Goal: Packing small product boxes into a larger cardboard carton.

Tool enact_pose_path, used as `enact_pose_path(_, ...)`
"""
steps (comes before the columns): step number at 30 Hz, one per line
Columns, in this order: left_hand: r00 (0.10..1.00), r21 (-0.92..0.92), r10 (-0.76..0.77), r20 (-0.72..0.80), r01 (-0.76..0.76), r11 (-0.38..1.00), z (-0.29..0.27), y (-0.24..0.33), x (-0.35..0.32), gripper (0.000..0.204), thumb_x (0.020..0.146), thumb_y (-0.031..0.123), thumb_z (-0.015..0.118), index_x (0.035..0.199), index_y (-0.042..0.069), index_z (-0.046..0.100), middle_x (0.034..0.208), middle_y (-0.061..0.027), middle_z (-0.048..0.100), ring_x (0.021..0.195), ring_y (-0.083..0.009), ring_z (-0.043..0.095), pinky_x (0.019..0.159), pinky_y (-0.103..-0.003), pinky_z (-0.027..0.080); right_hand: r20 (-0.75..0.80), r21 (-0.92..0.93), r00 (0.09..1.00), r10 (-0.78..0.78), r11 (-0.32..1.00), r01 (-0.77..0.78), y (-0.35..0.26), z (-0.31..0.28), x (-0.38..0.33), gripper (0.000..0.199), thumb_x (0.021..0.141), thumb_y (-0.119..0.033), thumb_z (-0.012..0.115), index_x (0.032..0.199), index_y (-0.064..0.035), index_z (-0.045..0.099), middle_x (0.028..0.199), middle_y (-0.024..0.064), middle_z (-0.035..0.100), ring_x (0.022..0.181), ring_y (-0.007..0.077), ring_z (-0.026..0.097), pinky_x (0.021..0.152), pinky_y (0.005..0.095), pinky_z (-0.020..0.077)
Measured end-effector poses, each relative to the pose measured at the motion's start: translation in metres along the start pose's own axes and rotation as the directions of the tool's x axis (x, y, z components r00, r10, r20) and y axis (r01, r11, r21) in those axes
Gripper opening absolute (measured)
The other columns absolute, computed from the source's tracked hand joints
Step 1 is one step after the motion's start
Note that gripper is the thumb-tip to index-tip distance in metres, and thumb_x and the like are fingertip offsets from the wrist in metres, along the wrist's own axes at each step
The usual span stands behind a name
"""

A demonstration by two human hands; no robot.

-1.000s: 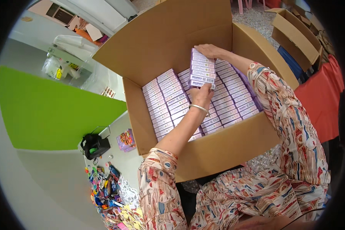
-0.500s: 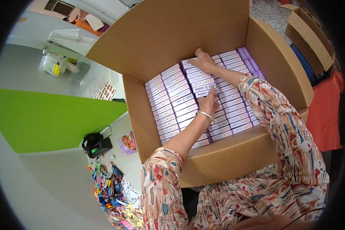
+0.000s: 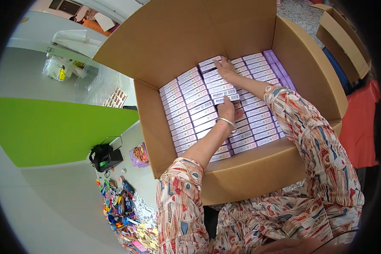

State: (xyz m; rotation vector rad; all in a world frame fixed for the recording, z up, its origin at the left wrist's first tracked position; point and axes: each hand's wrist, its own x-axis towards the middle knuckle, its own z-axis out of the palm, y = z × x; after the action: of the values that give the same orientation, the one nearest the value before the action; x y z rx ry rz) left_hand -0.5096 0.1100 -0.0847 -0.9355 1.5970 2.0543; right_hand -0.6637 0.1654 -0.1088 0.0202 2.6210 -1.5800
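A large brown cardboard carton (image 3: 254, 167) stands in front of me, filled with rows of small white-and-purple boxes (image 3: 184, 136) set on edge. My left hand (image 3: 227, 111), with a bangle at its wrist, presses on the near end of a row of small boxes (image 3: 220, 84) in the middle. That row sits a little higher than its neighbours. At its far end my right hand (image 3: 227, 70) lies over the boxes, fingertips bent against them, so the row is held between both hands. The undersides of my fingers are partly hidden.
The carton's tall flap (image 3: 186, 34) stands up at the back. To the left, a pale tabletop holds a colourful packet (image 3: 139, 155), a black holder (image 3: 110, 160) and a heap of small colourful items (image 3: 120, 203). An open carton (image 3: 340, 44) and red cloth-like material (image 3: 362, 127) are at right.
Both hands have shifted slightly; my left has moved a little away from me and left. The far box of the middle row now shows more clearly beside my right fingertips.
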Motion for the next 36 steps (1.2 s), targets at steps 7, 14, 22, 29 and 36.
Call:
enact_pose_path(7,0.969,0.727,-0.114,0.220,-0.085,0.681,-0.017,0.030,-0.020,0.054,0.095,0.040,0.053,0.109,-0.012,0.053,0.100,-0.0231,0.062,0.074,-0.0366,0.068,0.057,-0.046,0.056,-0.025,-0.208,1.000,-0.013,0.978,0.007,-0.011,0.003,-0.002,0.072,0.089,-0.049,0.054,0.127,0.0111,0.042,0.133,0.0347,0.044,0.124,0.0466,0.042,0.106,0.0477,0.0340)
enact_pose_path(14,0.485,0.581,0.362,0.796,-0.445,-0.681,-0.019,0.045,-0.042,0.041,0.085,0.013,0.052,0.124,-0.001,0.053,0.135,-0.0180,0.044,0.122,-0.0331,0.044,0.103,-0.043,0.036,-0.036,-0.234,0.998,-0.044,0.972,0.035,0.006,0.002,0.005,0.069,0.091,-0.051,0.047,0.127,0.0083,0.044,0.131,0.0345,0.046,0.123,0.0472,0.042,0.106,0.0495,0.0327)
enact_pose_path(22,0.427,0.681,0.559,0.711,-0.219,-0.698,-0.039,0.018,0.005,0.052,0.088,0.012,0.047,0.135,-0.009,0.039,0.143,-0.0277,0.034,0.133,-0.0428,0.033,0.111,-0.048,0.027,0.147,0.037,0.984,0.101,0.993,-0.108,-0.003,0.005,0.010,0.085,0.090,-0.069,0.025,0.143,-0.0023,0.036,0.143,0.0233,0.040,0.133,0.0422,0.035,0.111,0.0483,0.0242)
enact_pose_path(29,0.436,0.790,0.663,0.608,-0.259,-0.555,-0.031,0.015,0.018,0.052,0.090,0.015,0.045,0.135,-0.009,0.037,0.141,-0.0301,0.036,0.133,-0.0431,0.034,0.110,-0.053,0.026,-0.041,-0.381,0.996,-0.082,0.922,0.061,0.016,0.007,0.028,0.073,0.093,-0.058,0.037,0.134,0.0019,0.042,0.132,0.0312,0.047,0.124,0.0467,0.044,0.106,0.0512,0.0332)
enact_pose_path(36,0.756,0.887,0.487,0.438,-0.274,-0.373,-0.035,0.059,-0.072,0.076,0.078,0.045,0.068,0.132,-0.004,0.047,0.144,-0.0282,0.033,0.139,-0.0417,0.023,0.112,-0.053,0.020,-0.075,-0.510,0.993,-0.090,0.859,0.040,0.014,0.007,0.006,0.072,0.093,-0.059,0.034,0.137,-0.0018,0.032,0.134,0.0321,0.043,0.125,0.0500,0.040,0.102,0.0573,0.0337)
